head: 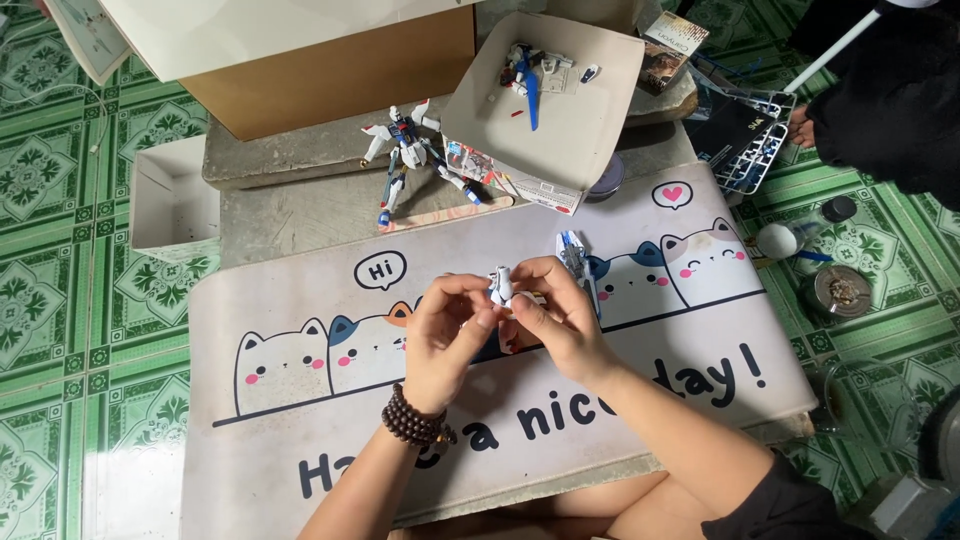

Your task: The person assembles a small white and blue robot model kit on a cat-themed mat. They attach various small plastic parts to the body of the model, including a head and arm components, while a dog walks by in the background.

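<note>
Both hands are up over the middle of the mat [300,440]. The left hand [445,335] and the right hand [555,320] are pinching one small white part [501,285] between their fingertips. The part has a bit of blue on it. It is held just above the mat, not lying on it. The two hands touch each other around the part. A brown bead bracelet [415,420] sits on the left wrist.

The mat is pale with cartoon cats and big dark letters. Just to the right of the hands, a small blue and white piece [573,255] lies on the mat.

Farther away, a white and blue toy robot [410,150] stands on the grey table [300,205], with its legs spread. Right of it is an open box lid [590,120]. More little toy pieces [530,70] lie inside the lid. Behind the robot is a big brown cardboard box [340,75].

On the far right, black plastic frames [745,135] rest at the table's edge, and another person's hand [800,128] touches them. A round tin [840,290] and a white bottle [780,240] sit on the green tiled floor [60,300] to the right.
</note>
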